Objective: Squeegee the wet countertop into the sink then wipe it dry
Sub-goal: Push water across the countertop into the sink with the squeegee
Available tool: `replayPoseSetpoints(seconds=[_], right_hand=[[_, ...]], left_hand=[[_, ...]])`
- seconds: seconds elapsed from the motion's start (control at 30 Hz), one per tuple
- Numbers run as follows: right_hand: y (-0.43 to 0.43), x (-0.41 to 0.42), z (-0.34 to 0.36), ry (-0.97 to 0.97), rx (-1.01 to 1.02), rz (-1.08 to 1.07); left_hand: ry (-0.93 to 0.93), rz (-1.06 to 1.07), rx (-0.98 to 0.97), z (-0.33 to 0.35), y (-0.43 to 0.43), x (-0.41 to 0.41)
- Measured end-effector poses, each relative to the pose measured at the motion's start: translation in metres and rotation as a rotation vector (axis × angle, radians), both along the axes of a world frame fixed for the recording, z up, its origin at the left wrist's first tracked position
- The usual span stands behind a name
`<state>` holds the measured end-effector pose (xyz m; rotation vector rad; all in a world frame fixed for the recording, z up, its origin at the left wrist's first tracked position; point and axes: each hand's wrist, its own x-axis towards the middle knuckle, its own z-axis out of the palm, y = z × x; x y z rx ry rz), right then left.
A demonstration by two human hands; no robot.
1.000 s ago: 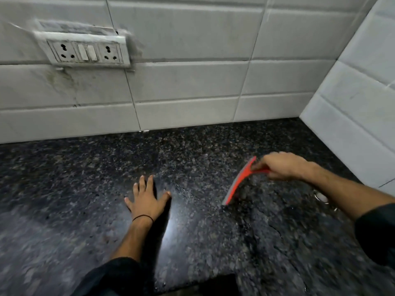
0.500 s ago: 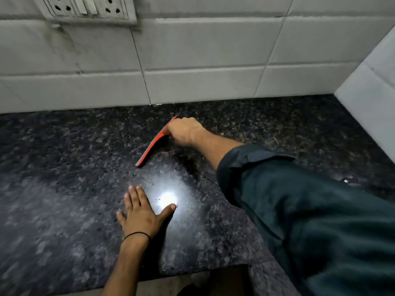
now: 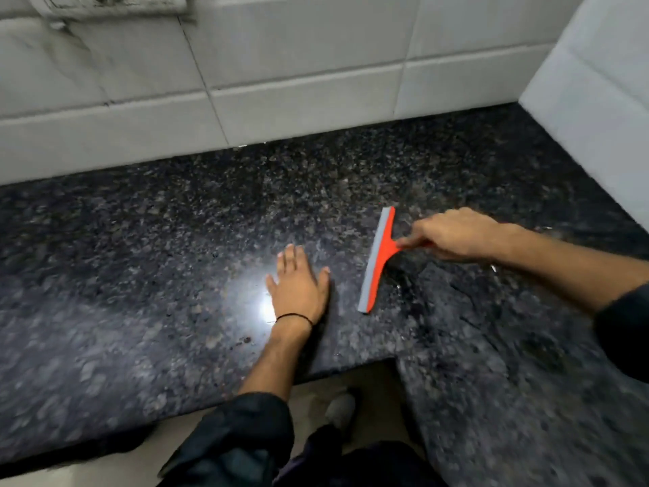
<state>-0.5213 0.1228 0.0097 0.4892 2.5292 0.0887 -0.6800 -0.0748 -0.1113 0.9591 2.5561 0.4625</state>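
A: What sits nearest, at the bottom of the frame?
B: A dark sleeve (image 3: 242, 437) on the left arm, with pale floor (image 3: 372, 391) showing below the counter's front edge.
A: And above that?
B: The left hand (image 3: 297, 286) lies palm down on the speckled black granite countertop (image 3: 140, 275), fingers spread flat and holding nothing. A thin black wristband (image 3: 294, 317) circles its wrist, and a bright glare (image 3: 261, 307) shines on the stone just left of it.
A: Where is the tool?
B: Just right of centre. The orange plastic squeegee with a grey rubber blade (image 3: 377, 261) stands with its blade edge on the stone, running near-to-far, close beside the left hand but apart from it.
A: Who holds it?
B: The right hand (image 3: 456, 235), fingers curled tight round the handle, reaching in from the right edge.
A: Farthest?
B: White tiled walls (image 3: 298, 58) across the top and upper right, with a blurred socket plate (image 3: 116, 1) at the upper left.
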Motion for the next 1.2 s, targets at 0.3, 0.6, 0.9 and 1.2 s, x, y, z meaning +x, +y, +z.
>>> replayPoseSetpoints(seconds=[0.3, 0.6, 0.9, 1.2], right_hand=[[0.006, 0.174, 0.025, -0.181, 0.101, -0.140], [0.065, 0.145, 0.041, 0.030, 0.117, -0.220], [0.143, -0.008, 0.003, 0.263, 0.089, -0.359], [0.151, -0.023, -0.018, 0.249, 0.034, -0.442]], left_hand=[[-0.079, -0.372, -0.040, -0.006, 0.060, 0.072], [-0.082, -0.466, -0.260, -0.008, 0.127, 0.061], [-0.063, -0.467, -0.272, -0.016, 0.143, 0.056], [-0.011, -0.425, -0.059, -0.020, 0.131, 0.056]])
